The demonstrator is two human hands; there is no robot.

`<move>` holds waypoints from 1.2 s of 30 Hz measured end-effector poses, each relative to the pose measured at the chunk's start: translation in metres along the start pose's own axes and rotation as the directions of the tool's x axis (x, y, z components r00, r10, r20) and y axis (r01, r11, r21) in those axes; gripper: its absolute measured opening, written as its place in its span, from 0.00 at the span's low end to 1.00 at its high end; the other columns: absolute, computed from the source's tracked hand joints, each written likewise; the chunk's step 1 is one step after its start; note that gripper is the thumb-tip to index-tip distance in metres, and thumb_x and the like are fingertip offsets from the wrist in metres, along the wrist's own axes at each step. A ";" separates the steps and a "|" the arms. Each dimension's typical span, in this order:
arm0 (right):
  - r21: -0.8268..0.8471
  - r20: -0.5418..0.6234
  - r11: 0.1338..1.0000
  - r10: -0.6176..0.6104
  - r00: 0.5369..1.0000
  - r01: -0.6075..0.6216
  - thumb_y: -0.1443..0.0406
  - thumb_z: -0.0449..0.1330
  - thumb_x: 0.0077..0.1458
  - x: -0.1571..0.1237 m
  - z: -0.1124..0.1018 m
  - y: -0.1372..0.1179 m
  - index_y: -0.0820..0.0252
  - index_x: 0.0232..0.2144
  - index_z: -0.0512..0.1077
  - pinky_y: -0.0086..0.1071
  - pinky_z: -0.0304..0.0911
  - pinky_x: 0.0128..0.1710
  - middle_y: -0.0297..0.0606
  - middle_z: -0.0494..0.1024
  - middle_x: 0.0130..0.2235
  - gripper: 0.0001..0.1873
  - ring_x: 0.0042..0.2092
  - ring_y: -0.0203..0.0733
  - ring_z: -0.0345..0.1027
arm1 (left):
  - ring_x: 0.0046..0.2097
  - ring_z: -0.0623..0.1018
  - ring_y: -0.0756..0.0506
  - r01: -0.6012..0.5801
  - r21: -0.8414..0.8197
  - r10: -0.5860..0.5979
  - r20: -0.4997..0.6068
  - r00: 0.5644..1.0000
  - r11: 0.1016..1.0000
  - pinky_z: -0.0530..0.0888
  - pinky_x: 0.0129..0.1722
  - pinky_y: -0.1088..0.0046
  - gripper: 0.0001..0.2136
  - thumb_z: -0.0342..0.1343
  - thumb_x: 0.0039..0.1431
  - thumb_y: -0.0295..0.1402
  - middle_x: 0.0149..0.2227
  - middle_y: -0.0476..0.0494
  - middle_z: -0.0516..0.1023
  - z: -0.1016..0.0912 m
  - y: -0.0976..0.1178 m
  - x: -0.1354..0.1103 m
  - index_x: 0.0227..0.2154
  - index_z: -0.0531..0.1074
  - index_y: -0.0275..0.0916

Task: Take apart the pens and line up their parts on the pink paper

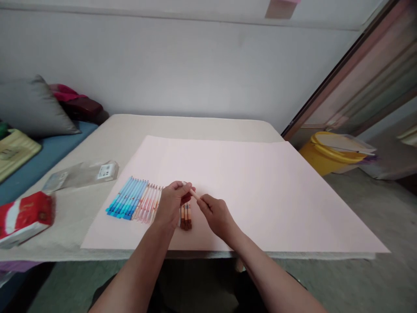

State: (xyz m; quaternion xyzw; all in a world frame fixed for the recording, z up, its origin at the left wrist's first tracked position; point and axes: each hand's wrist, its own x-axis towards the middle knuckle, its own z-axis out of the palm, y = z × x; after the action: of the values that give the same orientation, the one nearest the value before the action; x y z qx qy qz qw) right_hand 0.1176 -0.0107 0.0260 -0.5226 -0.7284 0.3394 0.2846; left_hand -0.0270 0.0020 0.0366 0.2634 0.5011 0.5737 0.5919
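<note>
A slim pale pen (194, 194) is held slantwise between my two hands above the pink sheet (254, 195). The fingers of my left hand (174, 195) are closed around its upper end. My right hand (215, 213) pinches the lower end. On the sheet by my left hand lies a row of pens side by side: several blue pens (126, 198) at the left, then several whitish-pink pens (146, 203). A few orange-brown pens (186, 217) lie between my hands, partly hidden. My left hand and forearm cover part of the row.
The sheet lies on a beige-covered table (195, 126) against a white wall. At the left are a clear plastic pouch (87, 172) and a red packet (28, 217). A grey cushion (35, 108) rests beyond. A yellow bucket (325, 152) stands on the floor at the right.
</note>
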 end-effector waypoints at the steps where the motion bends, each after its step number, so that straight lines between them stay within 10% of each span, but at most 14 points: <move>1: -0.098 -0.009 0.995 -0.014 1.000 0.013 0.58 0.48 0.60 -0.001 0.000 -0.001 0.57 0.23 0.64 0.29 0.42 0.23 0.32 0.64 0.20 0.16 0.21 0.33 0.52 | 0.32 0.75 0.49 0.002 0.027 -0.001 -0.020 1.000 1.000 0.70 0.35 0.73 0.10 0.64 0.44 0.36 0.28 0.43 0.77 0.000 0.000 0.000 0.23 0.70 0.35; 9: -0.358 -0.018 0.934 -0.024 1.000 0.016 0.59 0.46 0.62 0.000 -0.006 0.001 0.57 0.27 0.65 0.31 0.38 0.24 0.34 0.70 0.22 0.15 0.22 0.35 0.58 | 0.43 0.76 0.44 0.164 -0.126 -0.133 0.221 0.966 0.978 0.70 0.45 0.66 0.10 0.62 0.48 0.31 0.40 0.36 0.78 -0.002 0.002 -0.001 0.34 0.73 0.35; 21: -0.593 -0.054 0.803 -0.115 0.992 0.061 0.62 0.48 0.62 -0.002 0.003 0.001 0.57 0.29 0.67 0.32 0.36 0.24 0.32 0.76 0.28 0.12 0.24 0.35 0.65 | 0.30 0.74 0.51 0.088 0.032 -0.087 -0.028 0.996 0.996 0.69 0.34 0.74 0.12 0.65 0.42 0.38 0.27 0.45 0.75 0.002 -0.006 0.000 0.23 0.71 0.35; 28: -0.495 -0.134 0.868 -0.051 0.990 -0.023 0.61 0.50 0.60 0.001 -0.004 0.004 0.57 0.26 0.68 0.30 0.38 0.23 0.31 0.72 0.21 0.13 0.21 0.32 0.60 | 0.38 0.76 0.48 0.197 -0.060 -0.183 0.184 0.966 0.978 0.71 0.40 0.72 0.09 0.63 0.48 0.33 0.38 0.40 0.77 -0.001 -0.001 0.000 0.32 0.74 0.36; 36: -0.057 -0.072 0.998 0.024 0.997 -0.028 0.59 0.52 0.57 0.003 -0.004 0.009 0.58 0.26 0.69 0.28 0.45 0.24 0.30 0.66 0.20 0.12 0.22 0.32 0.53 | 0.36 0.76 0.48 0.185 -0.035 -0.179 0.130 0.975 0.982 0.72 0.38 0.73 0.08 0.62 0.49 0.32 0.36 0.38 0.77 -0.001 -0.003 0.003 0.32 0.72 0.34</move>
State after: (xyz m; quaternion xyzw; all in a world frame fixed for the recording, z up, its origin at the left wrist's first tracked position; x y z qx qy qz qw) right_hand 0.1246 -0.0053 0.0211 -0.5518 -0.7205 0.3030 0.2909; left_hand -0.0268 0.0036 0.0328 0.2382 0.4713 0.5108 0.6784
